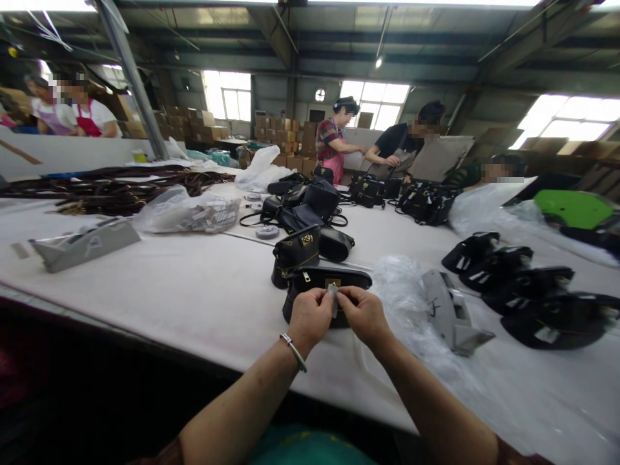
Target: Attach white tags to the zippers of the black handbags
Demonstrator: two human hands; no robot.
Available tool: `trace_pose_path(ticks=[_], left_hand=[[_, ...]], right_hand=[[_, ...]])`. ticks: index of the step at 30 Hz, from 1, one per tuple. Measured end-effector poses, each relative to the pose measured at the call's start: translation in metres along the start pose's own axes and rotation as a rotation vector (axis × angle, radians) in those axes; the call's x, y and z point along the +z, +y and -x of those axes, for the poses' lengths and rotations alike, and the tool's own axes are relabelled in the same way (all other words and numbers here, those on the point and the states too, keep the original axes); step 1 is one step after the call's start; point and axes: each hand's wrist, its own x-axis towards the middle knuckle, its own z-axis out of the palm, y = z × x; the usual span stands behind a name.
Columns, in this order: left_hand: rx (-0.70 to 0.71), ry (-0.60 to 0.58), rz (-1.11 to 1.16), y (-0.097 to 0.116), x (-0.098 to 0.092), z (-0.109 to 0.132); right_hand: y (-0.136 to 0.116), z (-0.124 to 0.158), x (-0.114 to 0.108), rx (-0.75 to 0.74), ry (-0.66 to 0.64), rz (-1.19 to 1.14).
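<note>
Well to the left of the black bag (pixel 317 280), a grey dispenser (pixel 90 245) rests on the white table (pixel 159 290). Just behind the bag's left end stands a smaller pouch (pixel 295 253), also black with gold trim; whether the 2 touch is hard to tell.

At the bag's front, the left hand (pixel 310 316) pinches a small greyish strip (pixel 334 302) between thumb and index finger, the tips brought close together. The right hand (pixel 364 315) meets it from the other side in a similar narrow pinch, so both seem to share the strip, right by the gold clasp (pixel 332 283). The step in hand looks like fine fingertip work on this piece, and the next move seems to call for light, even pressure from the 2 pinches without tipping the bag.

The bag sits upright directly before the person. From its left it shows a gold zip pull, then a dark, smooth-looking body partly hidden by the hands, and a rounded top corner.

Just right of the bag lies clear plastic wrap (pixel 400 290); farther right, 4 dark bags (pixel 526 289) form a slanting row.
</note>
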Motion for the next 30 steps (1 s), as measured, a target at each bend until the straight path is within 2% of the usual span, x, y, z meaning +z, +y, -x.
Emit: trace_pose_path(ticks=[10, 14, 18, 21, 24, 26, 30], left_hand=[[-0.037, 0.049, 0.083, 0.0, 0.005, -0.007], [-0.131, 0.0, 0.295, -0.008, 0.009, 0.001], [-0.294, -0.091, 0.549, -0.009, 0.016, 0.011], [-0.375, -0.108, 0.668, -0.006, 0.019, 0.013], [-0.39, -0.095, 0.68, -0.005, 0.019, 0.013], [-0.389, -0.088, 0.667, -0.004, 0.019, 0.013], [-0.394, -0.087, 0.68, -0.003, 0.02, 0.015]], right_hand=[[0.004, -0.016, 0.006, 0.168, 0.032, -0.129], [0.007, -0.018, 0.01, 0.202, 0.039, -0.215], [0.003, -0.014, 0.009, 0.216, 0.026, -0.167], [-0.002, -0.013, 0.001, 0.075, 0.039, 0.005], [-0.008, -0.019, -0.011, -0.249, 0.164, 0.227], [-0.012, -0.026, -0.019, -0.415, 0.198, 0.353], [-0.013, -0.04, -0.023, -0.489, 0.068, 0.503]])
